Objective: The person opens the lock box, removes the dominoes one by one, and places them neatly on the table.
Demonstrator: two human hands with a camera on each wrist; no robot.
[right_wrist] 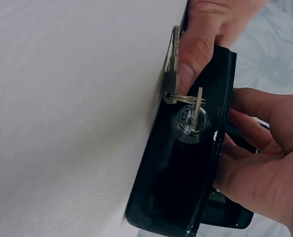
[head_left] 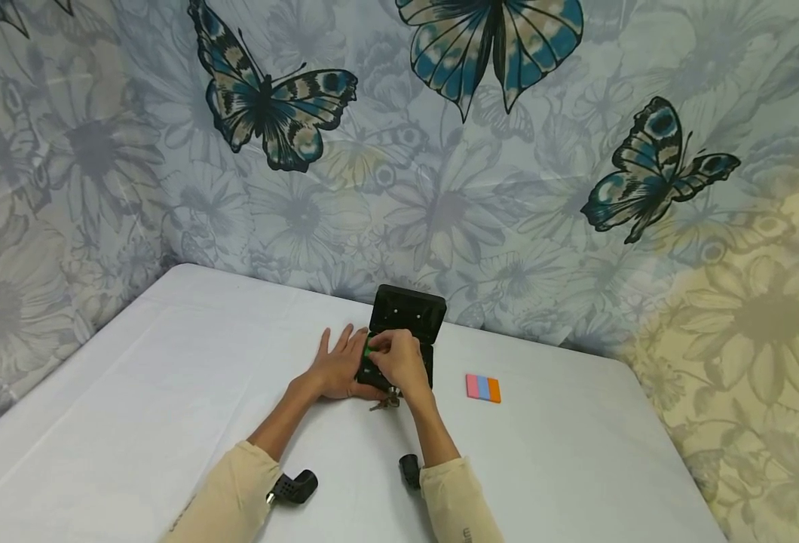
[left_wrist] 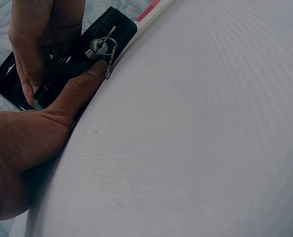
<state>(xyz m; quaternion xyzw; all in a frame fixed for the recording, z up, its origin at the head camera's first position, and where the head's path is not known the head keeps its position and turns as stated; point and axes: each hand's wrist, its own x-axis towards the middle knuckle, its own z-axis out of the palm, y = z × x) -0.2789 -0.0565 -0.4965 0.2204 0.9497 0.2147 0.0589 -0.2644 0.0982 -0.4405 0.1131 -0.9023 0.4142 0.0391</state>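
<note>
A small black cash box (right_wrist: 161, 182) stands on the table with its lid (head_left: 409, 311) raised. My left hand (head_left: 335, 375) rests against the box's left side, fingers spread and straight, its thumb (left_wrist: 80, 89) along the front beside the lock. From the lock (right_wrist: 188, 121) sticks a key, and more keys (right_wrist: 175, 54) hang on its ring. Over the box's open interior is my right hand (head_left: 401, 363), fingers bent. Its fingertips pinch a small green piece (head_left: 369, 348), mostly hidden; its exact kind cannot be made out. The box's contents are largely covered by the hand.
Right of the box lies a flat block of pink, blue and orange strips (head_left: 484, 388), like sticky notes. A white cloth covers the table (head_left: 576, 437). Behind the table hangs a butterfly-patterned fabric (head_left: 440, 188). Black wrist cameras (head_left: 296, 487) jut from both sleeves.
</note>
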